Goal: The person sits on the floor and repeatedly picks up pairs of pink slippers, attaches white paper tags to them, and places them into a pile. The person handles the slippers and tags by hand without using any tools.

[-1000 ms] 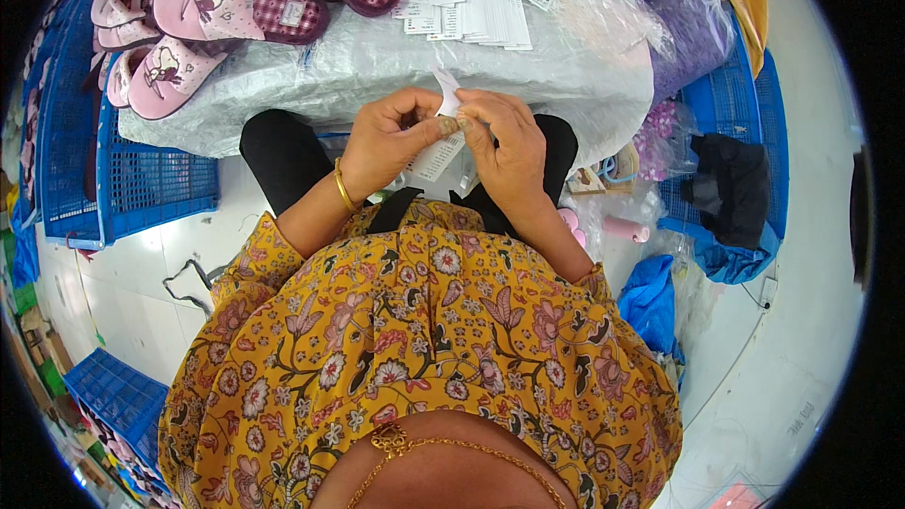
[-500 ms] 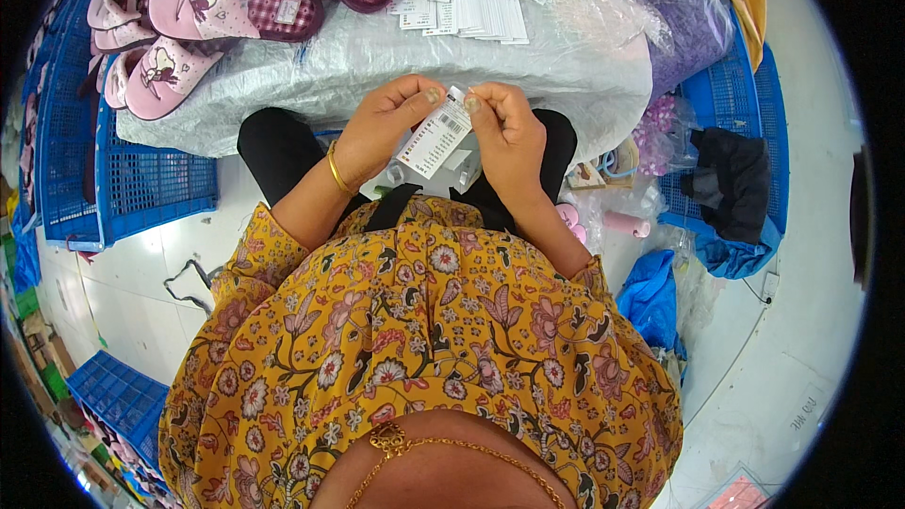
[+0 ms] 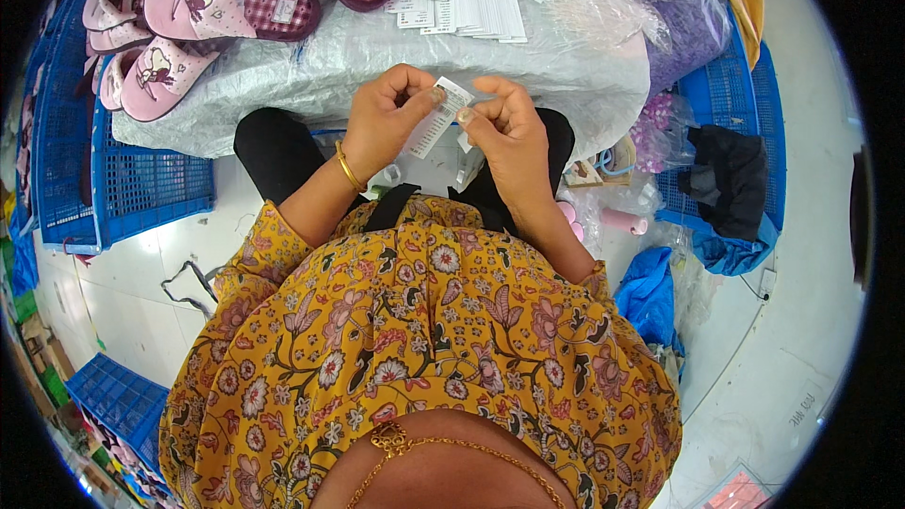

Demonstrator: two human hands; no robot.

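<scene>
My left hand point(image 3: 388, 123) pinches a white printed paper tag point(image 3: 436, 124) between thumb and fingers near its upper end. The tag slants above my lap, with a small barcode and lines of print facing up. At its right edge is my right hand point(image 3: 509, 137), thumb bent toward the curled fingers and index finger raised a little. Whatever lies between those right fingertips is too small to make out. Beyond my hands, a stack of similar white tags point(image 3: 485, 0) lies fanned on the plastic-covered table point(image 3: 330, 85).
Pink slippers with checked insoles point(image 3: 283, 9) are heaped at the table's far left. Blue plastic crates point(image 3: 156, 184) stand at left and right. A purple bundle in clear plastic point(image 3: 674, 14) and a black cloth point(image 3: 726, 179) lie at right. A blue bag point(image 3: 646, 292) is on the floor.
My right hand's fingers have loosened from the tag's top corner, and its thumb has shifted down along the edge. The left hand keeps hold of the tag.
</scene>
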